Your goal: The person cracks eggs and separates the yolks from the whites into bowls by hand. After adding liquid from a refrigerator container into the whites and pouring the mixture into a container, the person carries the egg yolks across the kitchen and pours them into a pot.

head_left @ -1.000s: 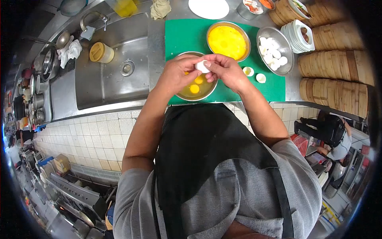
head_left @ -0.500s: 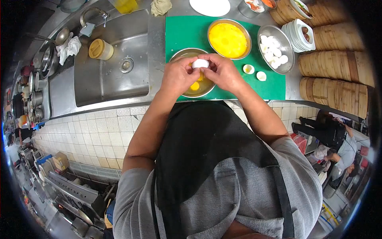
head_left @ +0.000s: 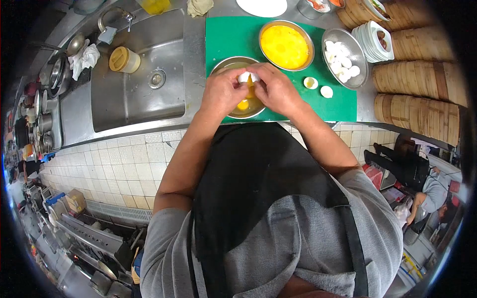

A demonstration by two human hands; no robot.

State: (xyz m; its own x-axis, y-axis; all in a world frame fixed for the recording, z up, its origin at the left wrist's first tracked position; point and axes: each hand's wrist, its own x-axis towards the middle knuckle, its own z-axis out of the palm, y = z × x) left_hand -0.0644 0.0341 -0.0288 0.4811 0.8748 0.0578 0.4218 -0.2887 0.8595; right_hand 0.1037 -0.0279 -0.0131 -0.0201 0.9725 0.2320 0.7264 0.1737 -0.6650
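Observation:
A cracked white egg (head_left: 243,77) is held between my left hand (head_left: 222,93) and my right hand (head_left: 279,90), the fingers of each closed on its shell. The shell is parting in the middle, and yellow yolk shows between the halves. Directly below is a metal bowl (head_left: 242,117) holding clear liquid and a yolk (head_left: 242,105); my hands hide part of it. Behind my right hand stands a second metal bowl (head_left: 311,49) full of yellow egg yolk (head_left: 284,45). Two shell pieces, a hollow one (head_left: 310,83) and another (head_left: 326,92), lie to the right.
A green cutting board (head_left: 228,37) lies under the bowls. At its right edge, a metal bowl (head_left: 364,74) contains several white eggs (head_left: 336,58). Stacked white plates (head_left: 365,42) and bamboo steamers (head_left: 417,79) stand beyond. A sink (head_left: 134,107) with a lidded container (head_left: 124,60) is on the left.
The egg was whole-looking between my fingers; now its shell has split open and yolk shows below it. Both hands have stayed over the same bowl.

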